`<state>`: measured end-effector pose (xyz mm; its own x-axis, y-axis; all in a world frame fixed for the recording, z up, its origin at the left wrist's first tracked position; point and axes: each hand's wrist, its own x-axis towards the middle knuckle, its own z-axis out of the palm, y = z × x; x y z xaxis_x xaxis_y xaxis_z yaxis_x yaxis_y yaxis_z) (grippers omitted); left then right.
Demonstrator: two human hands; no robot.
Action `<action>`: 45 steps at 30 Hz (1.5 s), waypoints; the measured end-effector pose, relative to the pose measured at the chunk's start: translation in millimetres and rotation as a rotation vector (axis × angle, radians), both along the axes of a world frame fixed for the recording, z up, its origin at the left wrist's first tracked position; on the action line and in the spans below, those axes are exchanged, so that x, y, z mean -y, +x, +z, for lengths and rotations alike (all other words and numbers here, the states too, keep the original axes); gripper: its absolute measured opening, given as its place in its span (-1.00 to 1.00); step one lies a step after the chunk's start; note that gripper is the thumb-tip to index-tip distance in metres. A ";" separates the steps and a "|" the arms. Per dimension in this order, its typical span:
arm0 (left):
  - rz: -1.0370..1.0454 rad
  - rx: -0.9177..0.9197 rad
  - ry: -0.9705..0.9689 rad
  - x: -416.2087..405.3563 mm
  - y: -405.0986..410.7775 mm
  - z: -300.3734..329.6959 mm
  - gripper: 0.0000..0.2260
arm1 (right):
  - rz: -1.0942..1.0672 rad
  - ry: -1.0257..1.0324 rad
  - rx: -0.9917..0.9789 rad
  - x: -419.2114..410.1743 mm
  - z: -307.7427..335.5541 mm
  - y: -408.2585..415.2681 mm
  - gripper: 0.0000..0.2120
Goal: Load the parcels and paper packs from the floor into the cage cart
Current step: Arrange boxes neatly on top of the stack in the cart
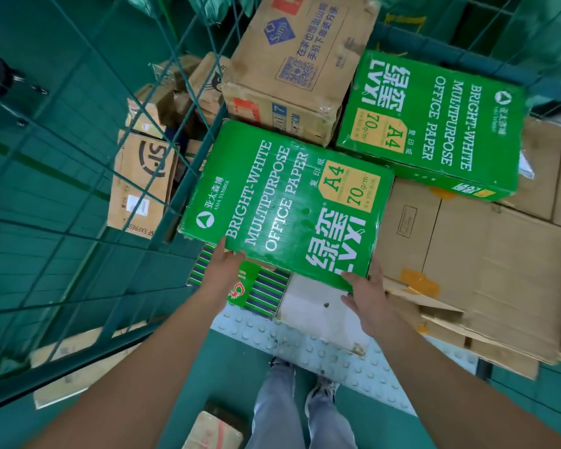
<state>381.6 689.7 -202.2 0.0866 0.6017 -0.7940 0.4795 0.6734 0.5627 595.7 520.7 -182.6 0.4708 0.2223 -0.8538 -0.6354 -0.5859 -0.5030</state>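
Note:
A green A4 office paper box (289, 202) lies flat inside the cage cart (188, 176), on top of other parcels. My left hand (222, 270) holds its near left edge, fingers tucked under the box. My right hand (366, 296) grips the near right corner, thumb on the top face and fingers below. A second green paper box (434, 124) lies tilted at the back right. A large brown carton (292, 59) stands behind both.
Flat brown cartons (483, 254) fill the cart's right side. A striped pack (259, 290) and a white box (311, 309) lie under the held box. Beyond the green mesh wall (78, 157) lie brown parcels (140, 183). A small parcel (211, 429) sits on the floor by my feet.

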 end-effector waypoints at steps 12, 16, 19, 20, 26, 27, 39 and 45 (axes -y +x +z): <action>0.122 0.143 0.011 119.5 -22.0 66.0 -0.51 | 0.144 0.009 -0.133 53.9 65.5 -54.0 -0.31; 0.222 0.161 0.009 169.8 -35.7 105.7 -0.60 | 0.250 0.066 -0.158 76.8 111.9 -69.8 -0.46; 0.323 0.180 0.000 209.1 -50.2 131.8 -0.58 | 0.311 0.104 -0.190 90.2 135.5 -88.2 -0.57; 0.315 0.195 0.015 222.6 -55.9 139.0 -0.55 | 0.332 0.119 -0.206 94.5 140.6 -95.6 -0.65; 0.493 0.171 0.021 296.9 -107.6 164.2 -0.56 | 0.543 0.149 -0.275 117.2 155.0 -166.9 -0.91; 0.538 0.159 0.019 304.4 -117.2 166.4 -0.56 | 0.576 0.144 -0.290 119.0 156.6 -180.7 -0.89; 1.030 0.230 0.127 350.6 -268.2 172.7 -0.63 | 1.108 0.040 -0.258 94.7 159.5 -351.2 -0.87; 1.323 0.256 0.101 355.3 -377.5 165.7 -0.76 | 1.391 0.020 -0.230 64.3 164.2 -483.2 -0.84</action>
<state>4.1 334.3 -36.4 -0.4608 0.4027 -0.7909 -0.6167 0.4956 0.6116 112.5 456.3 -18.4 -0.2881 0.3961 -0.8718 0.3810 -0.7879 -0.4839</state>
